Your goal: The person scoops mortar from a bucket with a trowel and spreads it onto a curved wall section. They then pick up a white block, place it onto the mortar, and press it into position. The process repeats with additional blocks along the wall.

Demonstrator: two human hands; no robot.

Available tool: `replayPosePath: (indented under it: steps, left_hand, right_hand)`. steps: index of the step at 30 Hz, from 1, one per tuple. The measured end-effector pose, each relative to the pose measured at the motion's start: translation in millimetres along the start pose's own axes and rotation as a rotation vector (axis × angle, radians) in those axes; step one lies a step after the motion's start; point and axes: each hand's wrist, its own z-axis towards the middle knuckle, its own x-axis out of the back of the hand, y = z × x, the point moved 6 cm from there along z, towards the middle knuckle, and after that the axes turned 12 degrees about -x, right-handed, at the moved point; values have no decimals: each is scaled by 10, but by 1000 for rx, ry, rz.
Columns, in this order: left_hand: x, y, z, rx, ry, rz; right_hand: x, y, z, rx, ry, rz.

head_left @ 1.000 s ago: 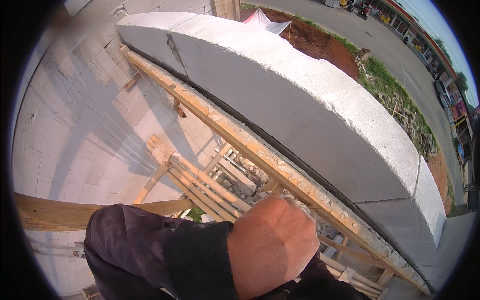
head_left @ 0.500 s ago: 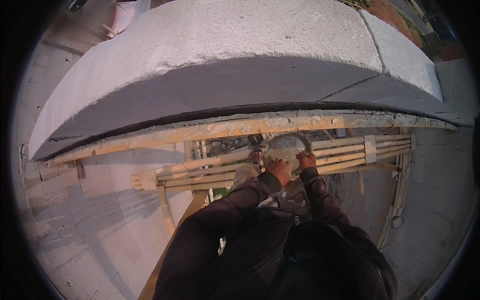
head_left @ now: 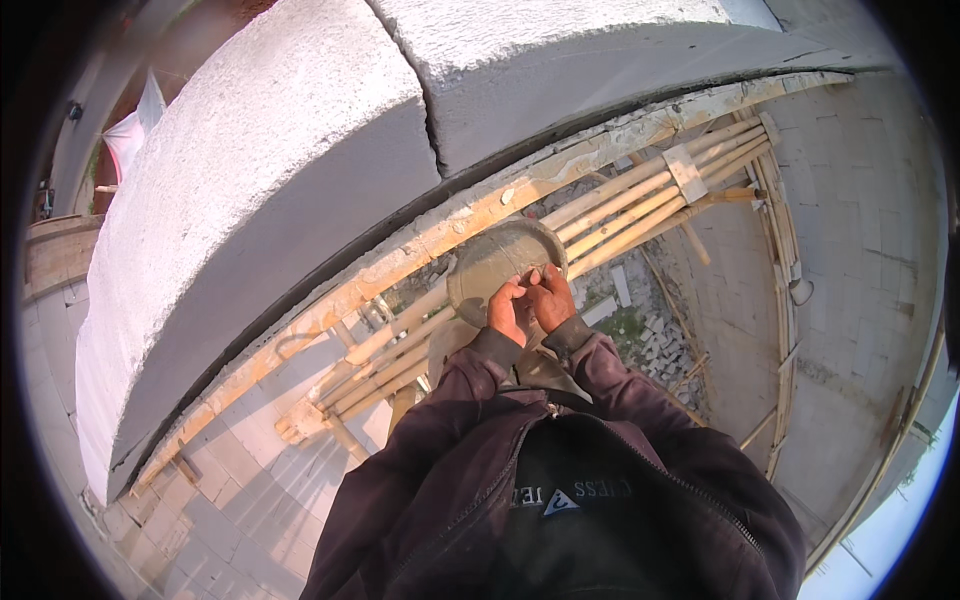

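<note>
My left hand [head_left: 508,312] and my right hand [head_left: 550,298] meet in front of my body, their fingertips close together. Fingers on both are curled in; anything between them is too small or hidden to make out. Just beyond and beneath them is a round grey basin [head_left: 478,262] with wet-looking grey mortar in it. My hands cover part of its near side.
Large white blocks [head_left: 270,110] with a dark joint between them rise ahead. A mortar-spattered wooden plank [head_left: 440,222] runs along their lower edge. Bamboo poles [head_left: 640,210] form a platform under the basin. Rubble [head_left: 665,345] lies far below, beside a block wall [head_left: 860,260].
The view has swung round, so the blocks and plank now slant upward to the right. My hands, earlier apart at the basin's near side, have come together.
</note>
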Motion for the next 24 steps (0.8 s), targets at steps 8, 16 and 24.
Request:
replayPosePath:
  steps: [8,16,24]
  left_hand:
    - [-447,141,-139,-117,-19,231]
    - [-630,217,-248,-108,65,196]
    - [-789,294,-378,-136,132,395]
  right_hand:
    - [1006,-444,-326,180,278,-771]
    - [566,218,348,215,262,-1296]
    - [301,44,350,-37,-13,-1291]
